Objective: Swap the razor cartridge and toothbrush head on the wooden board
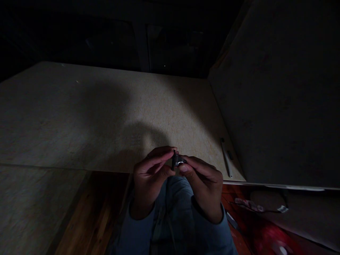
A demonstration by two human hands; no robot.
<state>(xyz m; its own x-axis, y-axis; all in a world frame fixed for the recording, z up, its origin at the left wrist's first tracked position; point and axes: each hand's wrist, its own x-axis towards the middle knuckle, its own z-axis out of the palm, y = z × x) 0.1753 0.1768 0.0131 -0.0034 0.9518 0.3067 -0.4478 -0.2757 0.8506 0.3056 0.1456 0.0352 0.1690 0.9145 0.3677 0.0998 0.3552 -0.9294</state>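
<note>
Between my two hands, just over the table's front edge, is a small dark, shiny part (178,160) that looks like metal. My left hand (151,173) pinches its flat, dark left side between thumb and fingertips. From the other side, my right hand (203,177) grips its glossy, curved end with thumb and forefinger. Fingers cover some of it, and dim light hides its exact kind. Under the hands lies the pale, mottled tabletop (170,109).
A slim white stick with a dark tip (226,159) lies right, beside a small dark piece (230,154). A grey panel (281,95) stands along the right edge. Below right are a pink patterned item (249,204) and something red (273,239). Wooden boards (85,219) show lower left.
</note>
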